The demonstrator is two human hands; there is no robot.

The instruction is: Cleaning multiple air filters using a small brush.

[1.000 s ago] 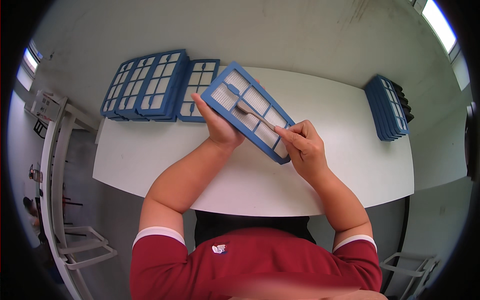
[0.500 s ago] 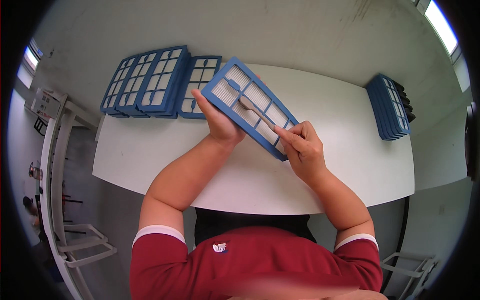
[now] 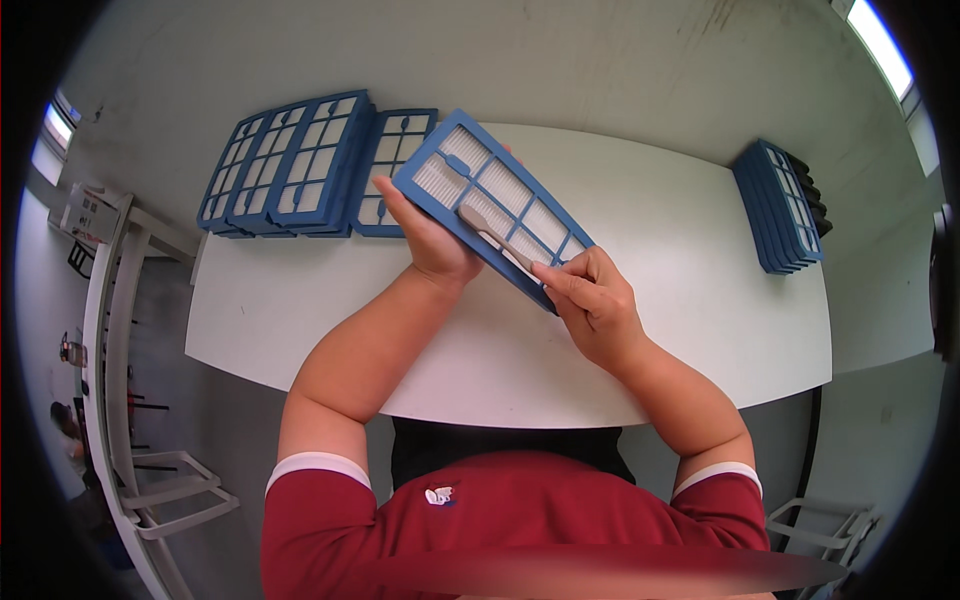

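A blue-framed pleated air filter (image 3: 541, 222) is held tilted above the white table, its grid side facing up. My left hand (image 3: 437, 240) grips it from beneath near the upper left end, thumb along the frame edge and fingertips just showing at the far side. Between thumb and fingers, my right hand (image 3: 597, 310) pinches a slim grey-brown tool (image 3: 490, 232) with a wider rounded head. That head lies at the filter's near long edge, over the frame and pleats; whether it has bristles cannot be made out.
Stacks of similar blue-framed filters (image 3: 310, 165) stand at the table's back left, with a lower pile (image 3: 385, 165) beside them. Another filter stack (image 3: 780, 205) is at the far right, next to dark ribbed pieces (image 3: 812, 195). The white table (image 3: 690, 330) meets a wall behind.
The tool's head has slid left and toward the filter's near edge, with my right hand following. The filter and my left hand have shifted slightly left.
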